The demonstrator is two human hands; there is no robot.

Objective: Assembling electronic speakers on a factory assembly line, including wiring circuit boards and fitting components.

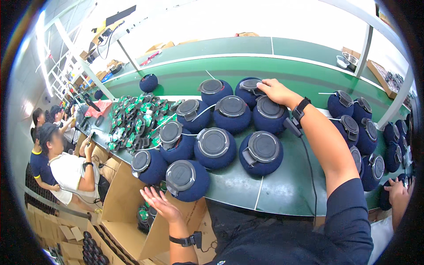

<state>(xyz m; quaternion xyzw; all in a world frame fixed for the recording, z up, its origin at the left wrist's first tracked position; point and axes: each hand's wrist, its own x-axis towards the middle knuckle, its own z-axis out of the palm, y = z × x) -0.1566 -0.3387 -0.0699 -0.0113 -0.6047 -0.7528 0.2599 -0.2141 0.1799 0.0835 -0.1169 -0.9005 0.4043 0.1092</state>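
My right hand [279, 93] reaches to the back of a group of navy, fabric-covered balls with dark round caps, which look like speakers. Its fingers are bent over the cap of a navy ball-shaped speaker [245, 98] in the back row and grip the cap's edge. Just in front of that wrist sits another speaker [269, 124]. My left hand [160, 205] is held palm up with the fingers apart and nothing in it. It is nearest to the front-left speaker [194, 180], at the table's edge. Pale strips stick out from several speakers.
A heap of green circuit boards with black parts [139, 121] lies to the left. An open cardboard box [121, 194] stands below the front-left edge. More speakers [353, 119] stand at the right, near another person's hand [397, 191]. A black cable [311, 176] crosses the green table [282, 194].
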